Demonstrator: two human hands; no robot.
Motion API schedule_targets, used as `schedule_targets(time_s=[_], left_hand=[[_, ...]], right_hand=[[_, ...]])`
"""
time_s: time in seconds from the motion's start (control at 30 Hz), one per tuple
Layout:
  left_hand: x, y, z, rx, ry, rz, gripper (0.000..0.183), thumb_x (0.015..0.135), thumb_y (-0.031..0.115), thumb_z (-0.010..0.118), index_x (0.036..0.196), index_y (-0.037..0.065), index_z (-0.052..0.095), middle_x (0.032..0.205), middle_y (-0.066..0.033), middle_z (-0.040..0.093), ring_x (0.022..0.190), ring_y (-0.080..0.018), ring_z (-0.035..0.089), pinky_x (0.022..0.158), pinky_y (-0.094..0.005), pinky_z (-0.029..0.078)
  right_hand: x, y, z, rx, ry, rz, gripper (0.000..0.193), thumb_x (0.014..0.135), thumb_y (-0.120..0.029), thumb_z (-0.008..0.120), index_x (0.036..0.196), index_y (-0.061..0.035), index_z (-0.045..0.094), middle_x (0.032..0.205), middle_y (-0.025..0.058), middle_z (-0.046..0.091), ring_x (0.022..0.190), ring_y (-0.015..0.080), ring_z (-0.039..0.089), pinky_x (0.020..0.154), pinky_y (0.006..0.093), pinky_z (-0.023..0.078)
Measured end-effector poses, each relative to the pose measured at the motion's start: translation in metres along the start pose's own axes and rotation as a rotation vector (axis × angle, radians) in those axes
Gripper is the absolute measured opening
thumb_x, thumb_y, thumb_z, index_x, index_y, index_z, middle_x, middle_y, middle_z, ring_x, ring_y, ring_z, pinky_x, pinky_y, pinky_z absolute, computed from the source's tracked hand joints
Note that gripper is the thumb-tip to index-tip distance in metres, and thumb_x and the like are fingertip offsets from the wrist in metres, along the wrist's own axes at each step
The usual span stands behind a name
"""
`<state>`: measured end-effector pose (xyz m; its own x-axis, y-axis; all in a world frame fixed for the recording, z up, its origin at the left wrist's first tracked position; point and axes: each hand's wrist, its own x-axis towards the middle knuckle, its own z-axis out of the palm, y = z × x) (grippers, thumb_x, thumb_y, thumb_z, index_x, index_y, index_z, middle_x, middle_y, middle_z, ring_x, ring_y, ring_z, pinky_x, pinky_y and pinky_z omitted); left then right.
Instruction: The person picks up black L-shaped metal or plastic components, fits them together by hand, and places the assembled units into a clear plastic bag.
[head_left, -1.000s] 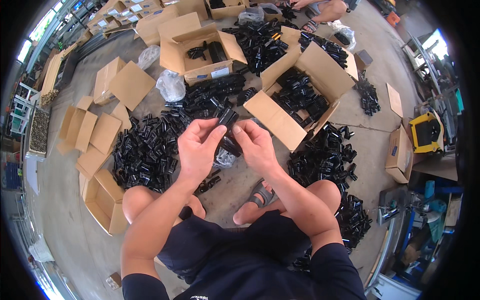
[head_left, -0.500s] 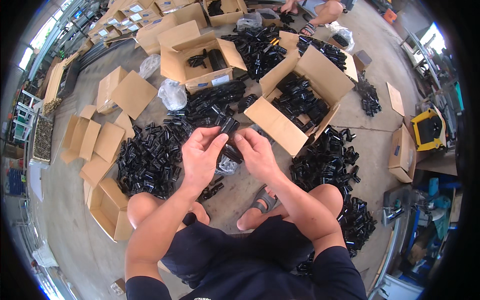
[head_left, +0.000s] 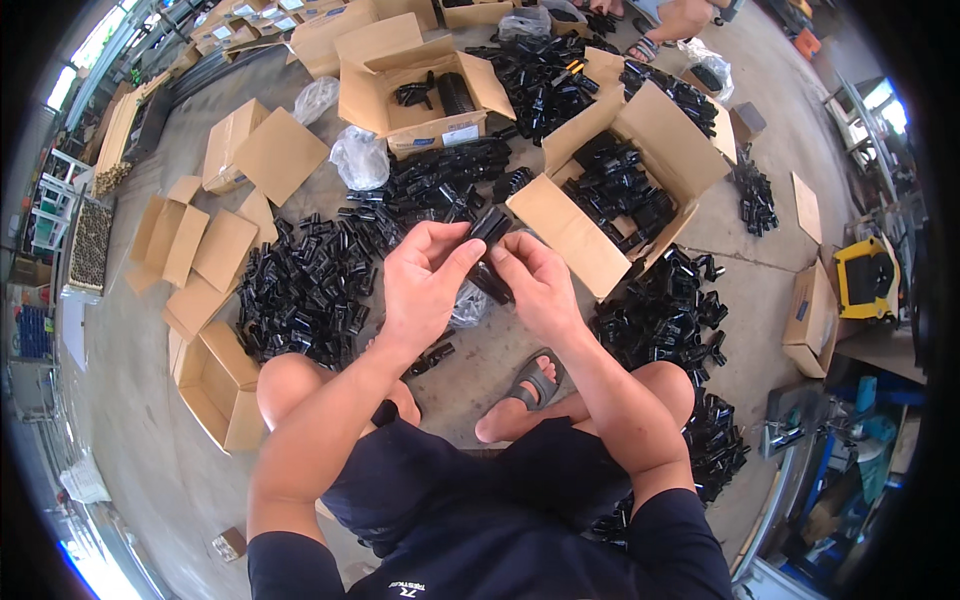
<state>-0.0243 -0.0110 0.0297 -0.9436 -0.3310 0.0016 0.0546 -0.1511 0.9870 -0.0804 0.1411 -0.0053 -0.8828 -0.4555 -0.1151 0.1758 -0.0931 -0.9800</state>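
Observation:
In front of my knees, both hands hold a glossy black pipe joint (head_left: 490, 226) between them. My left hand (head_left: 424, 285) is closed, its thumb and fingers pinching the joint from the left. From the right, my right hand (head_left: 540, 285) grips it with thumb and bent fingers. A dark lower part of the piece (head_left: 489, 284) shows beneath the fingertips; I cannot tell whether it is a separate half. Below my hands lies a clear plastic bag (head_left: 468, 305) on the floor, with a few loose black joints (head_left: 430, 358) near my left foot.
Piles of black joints lie left (head_left: 305, 290) and right (head_left: 660, 315). An open carton of joints (head_left: 570, 235) stands ahead right, another carton (head_left: 425, 140) farther off. Empty cartons (head_left: 215, 400) sit at left. Another person's foot (head_left: 645, 48) shows at the far edge.
The whole view has shifted slightly, so my hands and the cartons appear a little farther right. Both hands keep hold of the pipe joint, with little change in grip.

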Motion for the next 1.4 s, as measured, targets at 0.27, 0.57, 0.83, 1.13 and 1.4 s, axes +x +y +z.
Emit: schedule_targets(time_s=[0.27, 0.57, 0.83, 1.13, 1.4], left_hand=[[0.003, 0.001, -0.002, -0.02, 0.026, -0.035, 0.022, 0.097, 0.007, 0.07, 0.114, -0.004, 0.063, 0.103, -0.011, 0.073, 0.088, -0.0123, 0.07, 0.082, -0.0271, 0.057], [0.013, 0.009, -0.025, -0.112, 0.039, -0.412, 0.021, 0.098, 0.024, 0.07, 0.103, 0.003, 0.066, 0.091, -0.0055, 0.07, 0.078, -0.0146, 0.071, 0.072, -0.0334, 0.063], [0.004, 0.018, -0.02, 0.195, -0.278, -0.121, 0.037, 0.098, 0.02, 0.07, 0.13, 0.005, 0.062, 0.12, -0.0052, 0.068, 0.106, -0.0125, 0.064, 0.093, -0.0348, 0.055], [-0.004, 0.036, -0.018, 0.34, -0.347, 0.09, 0.044, 0.091, 0.002, 0.073, 0.133, 0.003, 0.06, 0.116, -0.007, 0.072, 0.105, -0.0122, 0.067, 0.095, -0.0292, 0.053], [-0.002, 0.026, -0.018, 0.165, -0.39, -0.109, 0.042, 0.092, 0.0, 0.072, 0.132, -0.001, 0.058, 0.12, -0.0082, 0.069, 0.108, -0.0113, 0.064, 0.096, -0.0285, 0.052]], right_hand=[[0.002, 0.001, -0.005, -0.009, 0.012, -0.024, 0.015, 0.099, -0.008, 0.062, 0.112, -0.0012, 0.065, 0.091, 0.0019, 0.066, 0.084, 0.0095, 0.06, 0.074, 0.0283, 0.051], [-0.009, -0.039, -0.008, -0.841, -0.325, -0.636, 0.054, 0.083, 0.007, 0.063, 0.133, -0.0126, 0.06, 0.108, 0.0099, 0.063, 0.092, 0.0306, 0.068, 0.076, 0.0383, 0.057], [-0.011, -0.038, -0.023, -0.216, -0.212, -0.175, 0.039, 0.09, -0.006, 0.074, 0.126, -0.0024, 0.06, 0.107, 0.0042, 0.069, 0.08, 0.0084, 0.065, 0.067, 0.0247, 0.053], [-0.014, -0.046, -0.02, 0.178, -0.216, -0.076, 0.043, 0.093, -0.009, 0.074, 0.132, -0.0004, 0.058, 0.1, 0.0025, 0.067, 0.071, 0.0043, 0.059, 0.059, 0.0201, 0.049], [-0.015, -0.046, -0.023, 0.147, -0.208, -0.041, 0.04, 0.093, -0.012, 0.075, 0.129, -0.0017, 0.061, 0.095, -0.0001, 0.068, 0.068, 0.0036, 0.059, 0.055, 0.0195, 0.047]])
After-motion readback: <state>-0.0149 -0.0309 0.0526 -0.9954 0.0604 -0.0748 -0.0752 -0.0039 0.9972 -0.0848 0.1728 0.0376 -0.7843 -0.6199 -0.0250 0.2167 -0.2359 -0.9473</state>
